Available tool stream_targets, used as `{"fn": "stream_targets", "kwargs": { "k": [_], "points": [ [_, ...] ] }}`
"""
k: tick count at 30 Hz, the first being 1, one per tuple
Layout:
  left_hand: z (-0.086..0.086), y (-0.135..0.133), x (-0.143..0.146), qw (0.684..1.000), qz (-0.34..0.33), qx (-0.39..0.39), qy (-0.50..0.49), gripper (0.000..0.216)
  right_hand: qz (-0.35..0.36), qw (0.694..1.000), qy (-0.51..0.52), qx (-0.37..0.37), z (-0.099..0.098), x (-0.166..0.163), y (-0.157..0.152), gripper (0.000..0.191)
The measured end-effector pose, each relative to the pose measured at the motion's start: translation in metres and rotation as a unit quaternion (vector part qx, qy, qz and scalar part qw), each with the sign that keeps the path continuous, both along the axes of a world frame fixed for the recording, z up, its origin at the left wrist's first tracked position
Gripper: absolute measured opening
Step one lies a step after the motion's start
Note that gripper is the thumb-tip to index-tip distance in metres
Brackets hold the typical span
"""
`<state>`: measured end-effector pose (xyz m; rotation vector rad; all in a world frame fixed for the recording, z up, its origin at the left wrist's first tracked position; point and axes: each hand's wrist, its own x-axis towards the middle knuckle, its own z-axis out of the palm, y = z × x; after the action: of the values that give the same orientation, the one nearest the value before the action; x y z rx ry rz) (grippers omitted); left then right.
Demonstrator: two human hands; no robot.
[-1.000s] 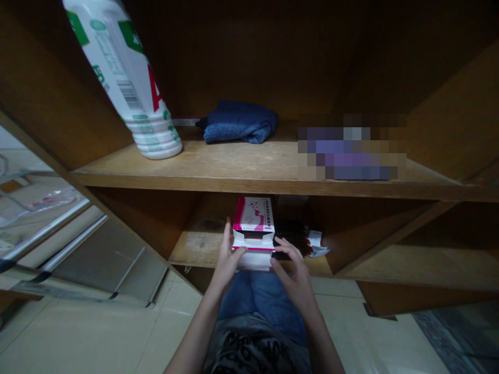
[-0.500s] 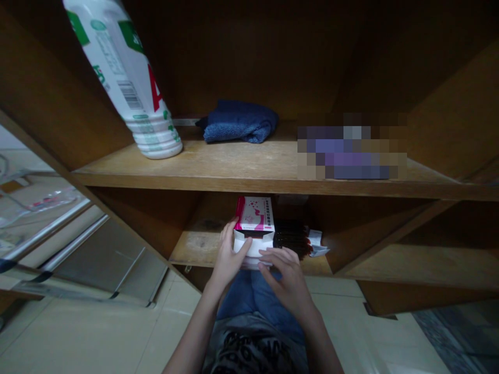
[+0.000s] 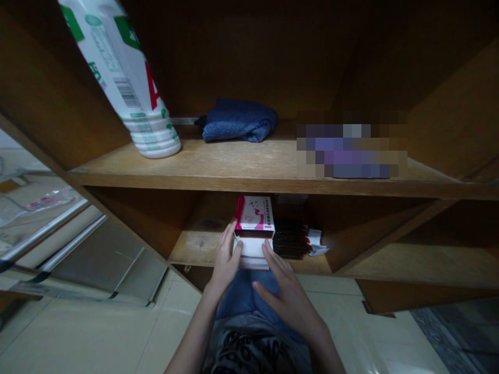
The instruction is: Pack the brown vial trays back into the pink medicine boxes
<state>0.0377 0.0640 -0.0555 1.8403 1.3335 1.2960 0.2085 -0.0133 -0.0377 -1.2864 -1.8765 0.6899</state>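
A pink-and-white cardboard box (image 3: 254, 212) lies on the lower shelf with its near end unfolded and a white flap (image 3: 252, 248) hanging toward me. Dark contents show in the opening. My left hand (image 3: 225, 258) grips the box along its left side, thumb at the flap's left edge. With fingers apart, my right hand (image 3: 284, 287) touches the flap's right side with its fingertips, the thumb free below. Right beside the box lies a bundle of dark, shiny sachets (image 3: 290, 239) with whitish ends.
On the upper shelf (image 3: 234, 165) a white bottle (image 3: 128, 88) stands at left, a folded blue towel (image 3: 239, 122) lies in the middle, and a pixelated purple item (image 3: 351, 156) is at right. A metal-railed cart (image 3: 93, 249) stands left of the cabinet.
My right hand has shifted from across the flap to its right edge, with its fingers more spread. The flap is more fully folded down, and my left thumb has drawn back left.
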Motion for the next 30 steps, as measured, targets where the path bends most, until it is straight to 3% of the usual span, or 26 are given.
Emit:
{"fn": "stream_targets", "kwargs": {
  "k": [7, 12, 17, 24, 30],
  "points": [
    [0.006, 0.006, -0.013, 0.997, -0.044, -0.022, -0.057, 0.042, -0.083, 0.981, 0.170, -0.050, -0.003, 0.012, 0.006, 0.055],
    [0.010, 0.008, -0.013, 0.997, -0.029, -0.032, -0.068, 0.040, -0.101, 0.989, 0.106, -0.008, 0.000, -0.001, 0.014, 0.049],
    [0.014, 0.006, -0.010, 1.000, -0.004, -0.003, -0.003, 0.040, -0.052, 0.998, 0.027, 0.027, 0.003, -0.017, 0.014, 0.047],
    [0.012, 0.004, -0.007, 0.999, 0.003, 0.006, 0.043, 0.043, -0.131, 0.991, 0.033, -0.006, 0.002, -0.029, 0.022, 0.068],
    [0.012, 0.004, -0.006, 0.998, 0.007, 0.015, 0.056, 0.043, -0.112, 0.994, 0.011, 0.012, 0.003, -0.031, 0.026, 0.061]
  ]
}}
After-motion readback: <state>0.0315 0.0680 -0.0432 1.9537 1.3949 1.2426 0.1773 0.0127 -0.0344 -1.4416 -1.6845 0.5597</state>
